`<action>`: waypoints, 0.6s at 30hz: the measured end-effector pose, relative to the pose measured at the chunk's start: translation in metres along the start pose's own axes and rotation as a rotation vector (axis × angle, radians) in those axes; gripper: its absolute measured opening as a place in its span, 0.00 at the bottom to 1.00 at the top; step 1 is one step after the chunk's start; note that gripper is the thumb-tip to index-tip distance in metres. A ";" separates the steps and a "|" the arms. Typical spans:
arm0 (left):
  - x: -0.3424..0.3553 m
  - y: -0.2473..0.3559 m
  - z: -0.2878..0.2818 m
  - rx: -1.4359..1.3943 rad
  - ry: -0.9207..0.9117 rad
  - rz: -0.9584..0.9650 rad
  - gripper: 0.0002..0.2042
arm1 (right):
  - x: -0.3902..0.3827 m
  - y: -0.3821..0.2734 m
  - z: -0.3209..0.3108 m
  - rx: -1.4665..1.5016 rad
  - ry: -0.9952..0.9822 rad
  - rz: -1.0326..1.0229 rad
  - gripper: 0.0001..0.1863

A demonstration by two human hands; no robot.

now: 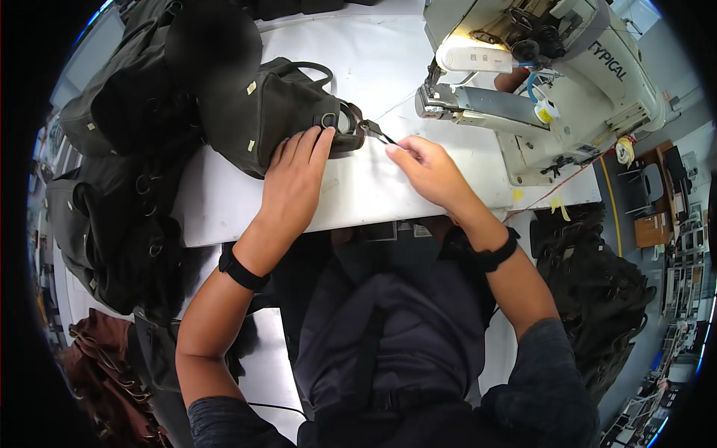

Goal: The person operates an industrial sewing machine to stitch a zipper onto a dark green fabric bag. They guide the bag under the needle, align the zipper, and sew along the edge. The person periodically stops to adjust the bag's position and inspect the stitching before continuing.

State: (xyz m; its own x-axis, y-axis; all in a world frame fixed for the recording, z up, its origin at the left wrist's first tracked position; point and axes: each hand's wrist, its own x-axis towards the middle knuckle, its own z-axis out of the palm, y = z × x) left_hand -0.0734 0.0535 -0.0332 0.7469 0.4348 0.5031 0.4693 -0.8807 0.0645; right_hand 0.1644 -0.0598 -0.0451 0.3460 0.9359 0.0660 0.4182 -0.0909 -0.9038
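A dark olive fabric bag (287,97) lies on its side on the white table, with a looped handle, a metal ring and small pale tape marks. My left hand (295,164) grips its near edge, with the fingers laid over the fabric beside the ring and the thumb hidden. Just right of the bag, my right hand (426,168) is closed in a pinch on a slim dark strip (386,138). That strip reaches to the short strap tab (369,125) at the bag's end; its exact kind is too small to tell.
A sewing machine (523,104) with a long arm stands at the right on the white table (358,194). Dark bags (112,216) are heaped at the left, with reddish-brown ones (112,381) below. More dark bags (597,291) lie at the lower right.
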 end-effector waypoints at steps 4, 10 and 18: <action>0.000 -0.001 -0.001 -0.017 0.002 -0.012 0.31 | 0.019 -0.026 0.022 0.085 -0.089 0.021 0.19; 0.000 -0.001 -0.001 0.043 0.010 -0.025 0.27 | 0.000 -0.020 0.007 -0.082 -0.030 0.026 0.17; 0.002 0.001 -0.001 0.084 -0.035 0.010 0.26 | 0.021 -0.011 0.019 0.107 -0.026 0.094 0.19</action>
State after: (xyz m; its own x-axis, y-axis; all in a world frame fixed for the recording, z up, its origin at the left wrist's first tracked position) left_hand -0.0722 0.0535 -0.0313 0.7673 0.4333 0.4728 0.4982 -0.8669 -0.0140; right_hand 0.1509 -0.0328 -0.0418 0.3569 0.9336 -0.0304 0.2928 -0.1427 -0.9455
